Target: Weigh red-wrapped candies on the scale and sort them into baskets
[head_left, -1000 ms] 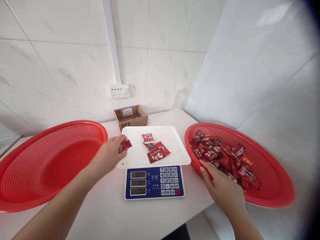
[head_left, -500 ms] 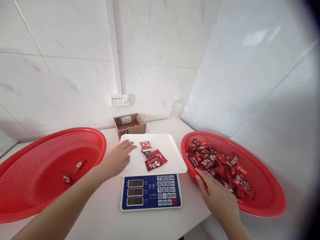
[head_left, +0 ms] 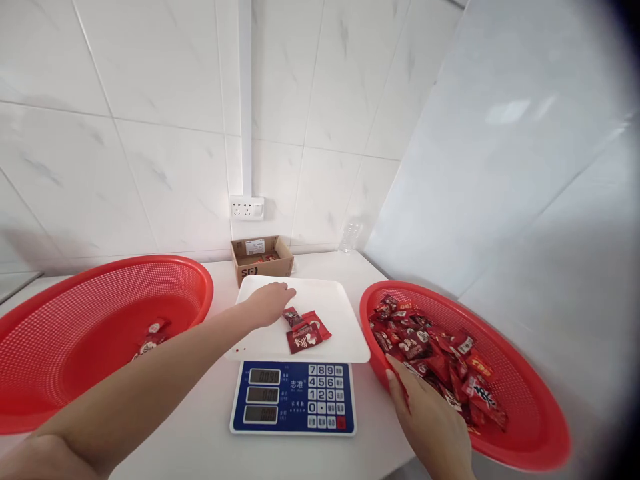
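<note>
My left hand [head_left: 273, 303] reaches over the white weighing tray [head_left: 345, 327], its fingers curled down together; what they hold, if anything, is hidden. Just right of the fingertips, several red and dark-red wrapped packets [head_left: 306, 337] lie on the tray. Below it is the scale's blue panel [head_left: 294, 398], with number keys and three displays. My right hand [head_left: 430, 417] is closed on the near left rim of the right red basket [head_left: 535, 413], thumb over the edge. Many red packets [head_left: 440, 353] fill much of that basket.
A left red basket [head_left: 193, 287] holds a few red packets [head_left: 150, 340], partly behind my left forearm. Behind the tray stand an open cardboard box [head_left: 267, 268] and a clear plastic bottle [head_left: 350, 237], near the tiled wall with a socket [head_left: 247, 208].
My left hand has moved right across the tray, its fingers now curled over the spot of the upper red packet, which is hidden. The view has shifted slightly. My right hand keeps holding the rim.
</note>
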`<state>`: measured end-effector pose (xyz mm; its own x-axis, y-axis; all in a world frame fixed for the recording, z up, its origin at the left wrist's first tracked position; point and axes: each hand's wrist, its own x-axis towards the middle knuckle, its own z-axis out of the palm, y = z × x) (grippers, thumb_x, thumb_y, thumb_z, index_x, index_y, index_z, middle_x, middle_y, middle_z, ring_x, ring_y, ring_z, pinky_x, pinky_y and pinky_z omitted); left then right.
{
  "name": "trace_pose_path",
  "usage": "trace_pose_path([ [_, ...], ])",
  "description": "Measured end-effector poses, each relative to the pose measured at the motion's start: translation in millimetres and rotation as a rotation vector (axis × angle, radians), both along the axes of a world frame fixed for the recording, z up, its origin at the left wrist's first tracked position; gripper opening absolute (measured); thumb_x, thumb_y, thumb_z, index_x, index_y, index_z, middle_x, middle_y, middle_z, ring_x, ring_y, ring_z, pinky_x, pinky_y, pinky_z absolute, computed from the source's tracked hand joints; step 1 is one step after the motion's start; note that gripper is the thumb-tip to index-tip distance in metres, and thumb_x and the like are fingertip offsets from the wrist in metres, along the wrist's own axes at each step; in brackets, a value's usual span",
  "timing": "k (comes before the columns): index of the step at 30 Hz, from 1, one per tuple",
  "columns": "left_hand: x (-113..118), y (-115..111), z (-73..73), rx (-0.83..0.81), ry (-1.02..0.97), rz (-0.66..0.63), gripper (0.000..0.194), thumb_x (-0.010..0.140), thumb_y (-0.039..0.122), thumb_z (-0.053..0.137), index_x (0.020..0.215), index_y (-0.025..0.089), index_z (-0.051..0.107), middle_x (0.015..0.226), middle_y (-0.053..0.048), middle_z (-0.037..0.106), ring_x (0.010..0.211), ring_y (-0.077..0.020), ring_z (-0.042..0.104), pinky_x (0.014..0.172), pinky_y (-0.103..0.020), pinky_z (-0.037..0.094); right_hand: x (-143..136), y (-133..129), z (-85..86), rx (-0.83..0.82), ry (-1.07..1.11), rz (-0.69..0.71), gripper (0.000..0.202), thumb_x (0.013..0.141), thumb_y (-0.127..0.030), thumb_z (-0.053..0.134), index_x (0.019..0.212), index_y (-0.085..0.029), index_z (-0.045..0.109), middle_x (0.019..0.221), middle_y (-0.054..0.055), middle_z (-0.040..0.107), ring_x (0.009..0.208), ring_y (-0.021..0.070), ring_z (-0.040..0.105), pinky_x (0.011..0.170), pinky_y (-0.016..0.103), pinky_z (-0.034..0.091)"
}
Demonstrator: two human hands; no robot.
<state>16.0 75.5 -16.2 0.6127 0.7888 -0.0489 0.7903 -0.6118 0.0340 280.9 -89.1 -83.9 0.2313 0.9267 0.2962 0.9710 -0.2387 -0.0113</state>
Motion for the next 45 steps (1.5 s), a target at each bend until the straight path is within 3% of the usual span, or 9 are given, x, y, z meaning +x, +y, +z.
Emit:
trace_pose_path([
  [3, 3, -7, 2.3, -0.034, -0.024, 0.028, 0.029, 0.09, 0.033, 0.053, 0.114, 0.017, 0.056, 0.112, -0.007, 0.06, 0.095, -0.0192, 0.061, 0.081, -0.041, 0.052, 0, 1, 0.9, -0.014, 0.022, -0.015, 0.051, 0.092, -0.042, 0.025, 0.12, -0.023, 0.063, 0.112, 0.006, 0.069, 0.087, 0.0229, 0.07, 0.067, 0.031, 0.057],
  [10, 9, -15, 4.9, -0.212, -0.022, -0.058, 0.031, 0.089, 0.034, 0.055, 0.114, 0.017, 0.055, 0.112, -0.007, 0.06, 0.09, -0.0179, 0.062, 0.076, -0.038, 0.053, 11, 2, -8.9, 0.016, 0.005, 0.059, 0.048, 0.091, -0.044, 0.03, 0.123, -0.025, 0.061, 0.113, 0.004, 0.069, 0.092, 0.0215, 0.069, 0.071, 0.029, 0.057],
  [17, 4, -12, -1.2, -0.19, -0.068, -0.096, 0.026, 0.089, 0.031, 0.055, 0.11, 0.017, 0.058, 0.119, -0.008, 0.057, 0.104, -0.0216, 0.057, 0.086, -0.043, 0.049, 15, 3, -16.0, 0.011, -0.007, 0.036, 0.048, 0.091, -0.046, 0.031, 0.124, -0.028, 0.06, 0.113, 0.004, 0.068, 0.092, 0.0222, 0.069, 0.067, 0.03, 0.058],
  [23, -4, -17, -0.7, -0.221, -0.07, -0.173, 0.034, 0.088, 0.019, 0.05, 0.122, 0.024, 0.053, 0.121, -0.005, 0.058, 0.108, -0.0218, 0.052, 0.089, -0.039, 0.045, 14, 2, -14.4, 0.051, -0.017, 0.079, 0.047, 0.092, -0.043, 0.031, 0.123, -0.025, 0.061, 0.111, 0.005, 0.069, 0.092, 0.0227, 0.068, 0.07, 0.031, 0.058],
  [31, -3, -17, 3.0, -0.172, -0.055, -0.035, 0.025, 0.085, 0.034, 0.059, 0.102, 0.016, 0.06, 0.111, -0.007, 0.06, 0.104, -0.0221, 0.057, 0.088, -0.045, 0.046, 6, 1, -6.2, 0.073, 0.001, 0.052, 0.048, 0.092, -0.041, 0.028, 0.118, -0.024, 0.065, 0.109, 0.007, 0.07, 0.086, 0.0219, 0.07, 0.069, 0.031, 0.058],
  [38, -1, -22, 7.4, -0.163, -0.242, 0.172, 0.032, 0.091, 0.034, 0.05, 0.118, 0.017, 0.052, 0.109, -0.007, 0.061, 0.091, -0.0182, 0.062, 0.079, -0.039, 0.052, 4, 0, -7.5, 0.067, -0.019, 0.047, 0.047, 0.092, -0.038, 0.028, 0.119, -0.023, 0.064, 0.104, 0.006, 0.072, 0.084, 0.0215, 0.07, 0.064, 0.03, 0.056],
  [42, 15, -37, 16.6, -0.232, -0.279, 0.14, 0.035, 0.088, 0.039, 0.051, 0.12, 0.024, 0.052, 0.113, -0.004, 0.061, 0.098, -0.0183, 0.06, 0.08, -0.031, 0.051, 3, 0, -4.6, 0.061, -0.009, 0.029, 0.046, 0.092, -0.038, 0.029, 0.116, -0.022, 0.065, 0.104, 0.006, 0.072, 0.087, 0.0208, 0.069, 0.065, 0.028, 0.056],
  [45, 28, -45, 14.6, -0.252, -0.193, 0.108, 0.04, 0.082, 0.047, 0.057, 0.114, 0.023, 0.056, 0.111, -0.005, 0.061, 0.096, -0.0204, 0.06, 0.079, -0.034, 0.05, 1, 0, -0.1, 0.027, -0.001, 0.03, 0.046, 0.093, -0.037, 0.028, 0.117, -0.022, 0.065, 0.105, 0.006, 0.072, 0.086, 0.0209, 0.069, 0.066, 0.028, 0.056],
])
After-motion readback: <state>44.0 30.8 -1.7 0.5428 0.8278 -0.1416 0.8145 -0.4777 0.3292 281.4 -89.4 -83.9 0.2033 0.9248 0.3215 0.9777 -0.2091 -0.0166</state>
